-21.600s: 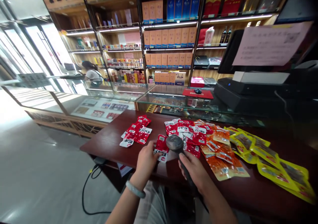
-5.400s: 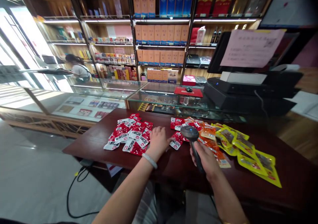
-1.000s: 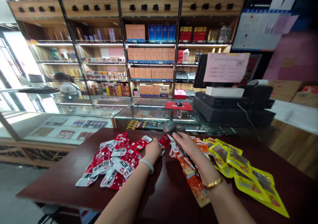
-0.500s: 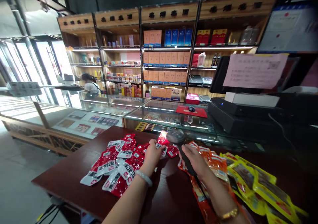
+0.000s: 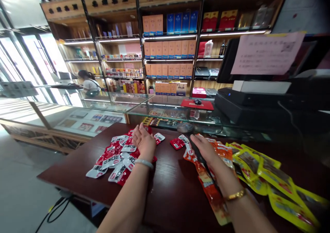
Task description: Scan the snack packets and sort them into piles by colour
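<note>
My left hand (image 5: pixel 143 141) is over the right side of a heap of red-and-white snack packets (image 5: pixel 118 157), its fingers stretched out and no packet visibly gripped. One of these packets (image 5: pixel 160 137) pokes out beside it. My right hand (image 5: pixel 205 149) is closed around the black handle of a handheld barcode scanner (image 5: pixel 197 154), whose cable runs back under the forearm. Just left of the scanner lies a separate red-and-white packet (image 5: pixel 177 143). Orange snack packets (image 5: pixel 211 195) lie beneath the right hand and forearm. Farther right are several yellow snack packets (image 5: pixel 268 171).
The dark wooden table (image 5: pixel 165 191) adjoins a glass display counter (image 5: pixel 154 107). On the glass are a red mat (image 5: pixel 207 105) with a mouse (image 5: pixel 197 102), and a black till machine (image 5: pixel 237 105). A person (image 5: pixel 90 83) is behind the far counter. Shelves of boxes (image 5: pixel 170 49) line the wall.
My left hand has moved left from the packets near the scanner to the heap, its fingers now extended. The bright light on a packet is gone. The view has tilted down slightly.
</note>
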A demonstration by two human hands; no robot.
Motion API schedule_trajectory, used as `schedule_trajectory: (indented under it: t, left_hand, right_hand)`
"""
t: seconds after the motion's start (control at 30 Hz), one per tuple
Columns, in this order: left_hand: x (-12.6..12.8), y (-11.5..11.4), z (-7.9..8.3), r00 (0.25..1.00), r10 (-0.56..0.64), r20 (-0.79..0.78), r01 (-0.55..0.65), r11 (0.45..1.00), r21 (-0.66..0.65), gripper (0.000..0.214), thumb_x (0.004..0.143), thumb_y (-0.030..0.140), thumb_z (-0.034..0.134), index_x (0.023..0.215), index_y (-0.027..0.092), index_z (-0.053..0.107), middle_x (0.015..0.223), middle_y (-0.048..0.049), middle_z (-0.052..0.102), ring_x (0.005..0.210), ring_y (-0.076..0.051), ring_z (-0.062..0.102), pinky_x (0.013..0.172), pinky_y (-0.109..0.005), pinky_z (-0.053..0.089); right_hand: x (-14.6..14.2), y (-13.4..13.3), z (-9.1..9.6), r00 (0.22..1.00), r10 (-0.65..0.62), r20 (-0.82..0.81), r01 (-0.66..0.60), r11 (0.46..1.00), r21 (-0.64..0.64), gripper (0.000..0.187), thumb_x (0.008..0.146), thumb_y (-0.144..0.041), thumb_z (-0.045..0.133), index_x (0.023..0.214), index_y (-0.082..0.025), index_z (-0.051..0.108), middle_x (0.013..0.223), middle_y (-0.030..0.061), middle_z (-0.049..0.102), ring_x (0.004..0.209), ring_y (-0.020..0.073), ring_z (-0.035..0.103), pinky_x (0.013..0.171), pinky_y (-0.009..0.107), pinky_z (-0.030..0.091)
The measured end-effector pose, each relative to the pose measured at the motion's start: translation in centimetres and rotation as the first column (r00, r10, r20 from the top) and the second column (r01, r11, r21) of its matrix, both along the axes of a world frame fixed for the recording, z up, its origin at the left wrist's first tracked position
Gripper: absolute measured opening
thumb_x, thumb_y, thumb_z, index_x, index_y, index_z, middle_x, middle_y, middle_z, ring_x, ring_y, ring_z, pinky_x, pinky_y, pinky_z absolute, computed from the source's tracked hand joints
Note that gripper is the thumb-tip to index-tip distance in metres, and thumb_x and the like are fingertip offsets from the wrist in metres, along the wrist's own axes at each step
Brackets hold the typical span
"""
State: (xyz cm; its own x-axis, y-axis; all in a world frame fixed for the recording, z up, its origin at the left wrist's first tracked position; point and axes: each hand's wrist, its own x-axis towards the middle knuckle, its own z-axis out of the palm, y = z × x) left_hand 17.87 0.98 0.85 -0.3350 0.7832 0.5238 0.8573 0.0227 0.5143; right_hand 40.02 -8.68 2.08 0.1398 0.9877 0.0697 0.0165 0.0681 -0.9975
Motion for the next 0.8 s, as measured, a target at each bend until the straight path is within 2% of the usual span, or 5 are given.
schedule_trajectory:
  t: [0.1, 0.3, 0.43, 0.63, 0.8]
  left_hand:
    - [2.6, -1.2, -0.6, 0.971, -0.197, -0.134, 0.201, 0.979, 0.017, 0.067, 0.086, 0.032, 0.055, 0.149, 0.023, 0.033, 0.158, -0.0104, 0.029, 0.146, -0.029, 0.022, 0.117, -0.044, 0.021]
    - [6.8, -1.6, -3.4, 0.724, -0.639, -0.259, 0.546, 0.761, -0.351, 0.060, 0.091, 0.050, 0.050, 0.148, 0.034, 0.040, 0.155, -0.0073, 0.039, 0.148, -0.031, 0.019, 0.116, -0.049, 0.018]
    - [6.7, -0.4, -4.7, 0.703, -0.669, -0.243, 0.530, 0.720, -0.449, 0.048, 0.094, 0.046, 0.044, 0.139, 0.032, 0.052, 0.143, -0.0106, 0.053, 0.138, -0.032, 0.038, 0.112, -0.051, 0.022]
    - [6.2, 0.2, -4.4, 0.772, -0.597, -0.220, 0.491, 0.778, -0.392, 0.056, 0.083, 0.031, 0.063, 0.137, 0.021, 0.052, 0.114, -0.0158, 0.068, 0.111, -0.030, 0.061, 0.095, -0.039, 0.041]
    - [4.8, 1.3, -3.7, 0.829, -0.556, 0.058, 0.531, 0.751, -0.392, 0.025, 0.090, 0.029, 0.051, 0.097, 0.019, 0.073, 0.101, -0.0120, 0.074, 0.096, -0.024, 0.067, 0.081, -0.030, 0.046]
  right_hand:
    - [0.4, 0.0, 0.1, 1.000, -0.010, -0.020, 0.010, 1.000, 0.003, 0.051, 0.075, -0.071, 0.062, 0.068, -0.021, 0.052, 0.050, -0.0050, 0.052, 0.037, 0.0093, 0.046, 0.035, 0.021, 0.034]
    - [0.5, 0.3, -0.3, 0.999, -0.031, 0.025, 0.031, 0.999, -0.015, 0.049, 0.077, -0.069, 0.059, 0.066, -0.022, 0.052, 0.046, -0.0050, 0.052, 0.035, 0.0100, 0.045, 0.035, 0.021, 0.034]
    - [0.5, 0.8, -1.0, 0.998, -0.021, 0.063, 0.023, 0.999, -0.026, 0.050, 0.078, -0.070, 0.058, 0.064, -0.021, 0.052, 0.044, -0.0049, 0.052, 0.036, 0.0101, 0.046, 0.035, 0.021, 0.034]
    - [0.5, 1.2, -1.9, 0.994, 0.005, 0.108, -0.008, 1.000, 0.030, 0.050, 0.080, -0.068, 0.058, 0.066, -0.020, 0.053, 0.052, -0.0040, 0.055, 0.041, 0.0106, 0.049, 0.039, 0.022, 0.036]
    - [0.2, 0.7, -1.5, 0.990, 0.037, 0.134, -0.042, 0.999, 0.034, 0.048, 0.080, -0.067, 0.059, 0.067, -0.021, 0.054, 0.053, -0.0036, 0.054, 0.042, 0.0113, 0.048, 0.040, 0.023, 0.036]
